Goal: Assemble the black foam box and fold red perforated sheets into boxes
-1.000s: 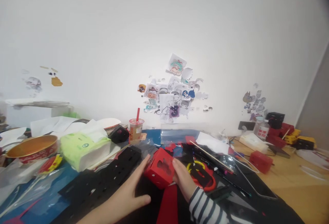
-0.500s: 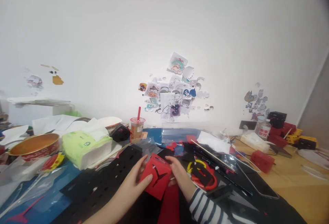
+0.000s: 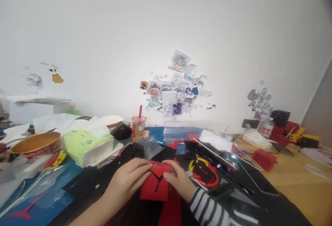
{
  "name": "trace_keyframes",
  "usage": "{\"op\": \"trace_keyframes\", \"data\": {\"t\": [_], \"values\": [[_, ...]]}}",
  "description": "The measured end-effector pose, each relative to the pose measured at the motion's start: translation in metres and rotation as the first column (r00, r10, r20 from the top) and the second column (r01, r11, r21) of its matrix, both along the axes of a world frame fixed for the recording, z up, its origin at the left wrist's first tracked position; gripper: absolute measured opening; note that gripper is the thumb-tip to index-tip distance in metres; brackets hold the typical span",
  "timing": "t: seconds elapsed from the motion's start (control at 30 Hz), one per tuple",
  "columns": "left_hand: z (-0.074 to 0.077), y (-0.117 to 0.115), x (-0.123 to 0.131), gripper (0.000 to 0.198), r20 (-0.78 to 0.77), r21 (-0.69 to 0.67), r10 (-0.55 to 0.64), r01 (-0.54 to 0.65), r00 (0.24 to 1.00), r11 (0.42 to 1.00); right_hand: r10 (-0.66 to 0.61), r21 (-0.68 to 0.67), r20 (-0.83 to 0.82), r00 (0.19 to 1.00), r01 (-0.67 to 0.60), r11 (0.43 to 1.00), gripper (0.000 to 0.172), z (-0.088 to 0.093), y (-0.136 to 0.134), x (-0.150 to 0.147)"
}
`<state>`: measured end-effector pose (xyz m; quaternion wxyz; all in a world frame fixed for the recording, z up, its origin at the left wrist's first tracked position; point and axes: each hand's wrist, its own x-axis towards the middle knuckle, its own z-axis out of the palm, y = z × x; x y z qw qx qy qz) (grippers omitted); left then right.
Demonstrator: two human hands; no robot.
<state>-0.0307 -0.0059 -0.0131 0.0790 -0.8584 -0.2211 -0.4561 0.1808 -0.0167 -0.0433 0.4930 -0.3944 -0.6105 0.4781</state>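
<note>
Between my two hands is a small red box (image 3: 162,188) with a black Y-shaped slit or mark on the face turned to me. My left hand (image 3: 129,175) is closed on its left side, fingers over the upper edge. From the right, my right hand (image 3: 180,177) grips the other side, its thumb on the front face near the top corner. A long red strip (image 3: 172,212) lies below the box, over black sheets. The box's back and underside are hidden.
To the left are a green tissue pack (image 3: 88,146) and a gold-rimmed bowl (image 3: 36,144). A drink cup (image 3: 138,127) with a red straw stands behind. Rings of red and yellow tape (image 3: 204,174), a phone (image 3: 259,179) and another red box (image 3: 264,159) lie to the right.
The red box has turned from a slanted pose to a more upright one, its marked face rotated. My left hand has moved from its left side up over the top edge.
</note>
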Motion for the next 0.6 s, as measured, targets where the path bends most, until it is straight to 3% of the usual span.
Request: {"op": "trace_keyframes", "data": {"t": [0.1, 0.2, 0.33, 0.4, 0.47, 0.6], "values": [[0.000, -0.001, 0.001, 0.019, 0.065, -0.067, 0.024, -0.020, 0.998, 0.998, -0.028, -0.029, -0.034, 0.999, 0.027, 0.999, 0.054, 0.005, -0.002, -0.001], [-0.001, -0.001, 0.004, 0.021, 0.179, -0.316, 0.079, -0.019, 0.981, 0.949, -0.038, -0.189, -0.055, 0.998, 0.027, 0.982, 0.062, 0.012, -0.004, -0.001], [-0.008, 0.000, 0.012, 0.058, 0.260, -0.569, -0.062, 0.205, 0.964, 0.797, 0.020, -0.532, -0.138, 0.990, -0.091, 0.842, 0.090, 0.019, -0.003, 0.002], [-0.013, -0.001, 0.016, 0.069, 0.256, -0.632, -0.081, 0.230, 0.963, 0.740, 0.043, -0.545, -0.216, 0.975, -0.157, 0.824, 0.090, 0.019, -0.003, 0.004], [-0.016, -0.002, 0.020, 0.066, 0.263, -0.683, -0.044, 0.218, 0.964, 0.697, 0.090, -0.523, -0.277, 0.957, -0.229, 0.821, 0.091, 0.019, -0.003, 0.007], [-0.016, -0.001, 0.024, 0.062, 0.315, -0.714, 0.014, 0.228, 0.949, 0.662, 0.228, -0.514, -0.313, 0.922, -0.367, 0.776, 0.099, 0.017, -0.002, 0.010]]}}
